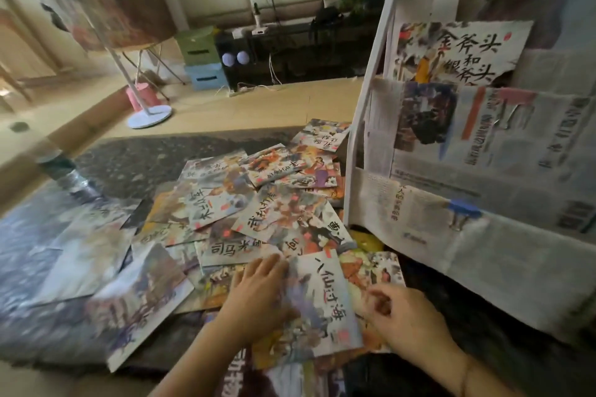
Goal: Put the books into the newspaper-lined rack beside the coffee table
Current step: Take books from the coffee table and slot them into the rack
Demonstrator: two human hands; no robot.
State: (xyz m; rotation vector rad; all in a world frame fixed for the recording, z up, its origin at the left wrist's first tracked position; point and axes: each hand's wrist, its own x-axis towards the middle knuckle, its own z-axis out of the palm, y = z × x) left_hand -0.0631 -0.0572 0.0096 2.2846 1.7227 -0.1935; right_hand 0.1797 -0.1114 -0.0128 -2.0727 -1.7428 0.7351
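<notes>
Several thin picture books (pixel 258 203) lie scattered and overlapping on the dark coffee table (pixel 135 158). Nearest me is a white-covered book with black characters (pixel 319 303). My left hand (pixel 258 296) rests on its left edge, fingers spread. My right hand (pixel 406 319) touches its right edge with the fingers curled; whether it grips the book is unclear. To the right stands the white rack lined with newspaper (pixel 483 171). One picture book (pixel 451 55) sits in the rack's top pocket.
A plastic bottle (pixel 61 171) stands at the table's left edge. Beyond the table are a white stand base (pixel 150 116), a pink stool (pixel 143 95), stacked green and blue boxes (pixel 201 58) and a black TV bench (pixel 290 51).
</notes>
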